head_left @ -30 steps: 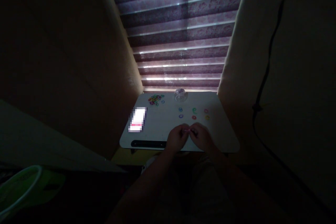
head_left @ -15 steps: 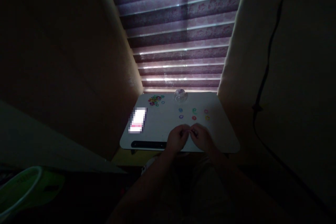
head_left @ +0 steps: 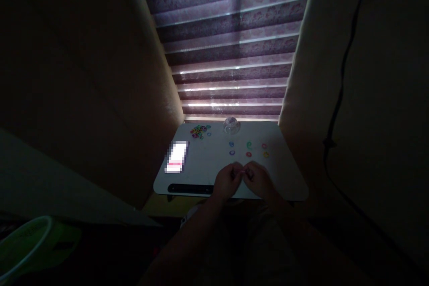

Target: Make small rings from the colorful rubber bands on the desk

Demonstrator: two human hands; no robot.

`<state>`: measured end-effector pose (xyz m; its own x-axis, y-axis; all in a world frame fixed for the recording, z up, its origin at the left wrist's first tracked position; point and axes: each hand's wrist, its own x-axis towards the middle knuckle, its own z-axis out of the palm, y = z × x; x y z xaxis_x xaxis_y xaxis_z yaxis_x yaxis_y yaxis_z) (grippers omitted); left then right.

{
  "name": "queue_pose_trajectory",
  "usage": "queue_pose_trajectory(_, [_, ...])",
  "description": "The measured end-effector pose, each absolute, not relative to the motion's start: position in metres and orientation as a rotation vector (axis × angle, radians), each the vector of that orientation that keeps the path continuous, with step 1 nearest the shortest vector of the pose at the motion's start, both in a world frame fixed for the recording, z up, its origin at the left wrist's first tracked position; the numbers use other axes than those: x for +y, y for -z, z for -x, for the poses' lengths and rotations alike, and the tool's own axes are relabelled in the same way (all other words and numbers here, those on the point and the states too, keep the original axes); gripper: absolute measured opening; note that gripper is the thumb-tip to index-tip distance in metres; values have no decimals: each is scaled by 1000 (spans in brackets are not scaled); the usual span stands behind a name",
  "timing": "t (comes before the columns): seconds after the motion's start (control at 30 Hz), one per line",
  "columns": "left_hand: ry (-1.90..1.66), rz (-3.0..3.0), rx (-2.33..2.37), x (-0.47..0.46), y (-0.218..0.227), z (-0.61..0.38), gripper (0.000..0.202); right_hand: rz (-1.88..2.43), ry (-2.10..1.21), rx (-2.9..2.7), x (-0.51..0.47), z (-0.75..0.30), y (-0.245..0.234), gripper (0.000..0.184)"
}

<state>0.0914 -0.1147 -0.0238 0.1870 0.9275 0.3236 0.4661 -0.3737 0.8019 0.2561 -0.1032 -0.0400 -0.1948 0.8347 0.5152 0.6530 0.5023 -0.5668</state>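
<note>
My left hand (head_left: 228, 182) and my right hand (head_left: 258, 179) meet over the near edge of a white lap table (head_left: 197, 165), fingers pinched together. Between the fingertips shows a bit of a small pink band (head_left: 243, 171), mostly hidden by the fingers. Just beyond the hands, small coloured bands lie apart in two rows, among them a purple band (head_left: 232, 153), a red band (head_left: 248, 154), a yellow band (head_left: 266, 154) and a curled green band (head_left: 249, 145). At the far left a pile of mixed bands (head_left: 199, 132) rests on the tabletop.
A clear round container (head_left: 231, 126) stands at the table's far edge. On the left lies a phone (head_left: 177, 157) with a bright screen, above a dark slot (head_left: 189, 188). Behind is a blind (head_left: 231, 44); a green basket (head_left: 30, 246) sits low at left.
The view has tilted slightly, so the table appears a little lower. My hands stay together at the same place over the table, with the pink band still between the fingertips.
</note>
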Motion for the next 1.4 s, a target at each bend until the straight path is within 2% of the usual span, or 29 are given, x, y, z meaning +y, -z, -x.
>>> queue_pose_trajectory(0.47, [-1080, -1999, 1262, -115, 19, -93, 26, 1214, -270, -1976, -103, -255, 34, 20])
queue_pose_trajectory(0.97, [-1094, -1994, 1257, -114, 16, -95, 24, 1248, -260, -1960, -102, -255, 35, 14])
queue_pose_trajectory(1.4, [-1084, -1990, 1237, -114, 14, -96, 26, 1245, -296, -1969, -100, -255, 35, 21])
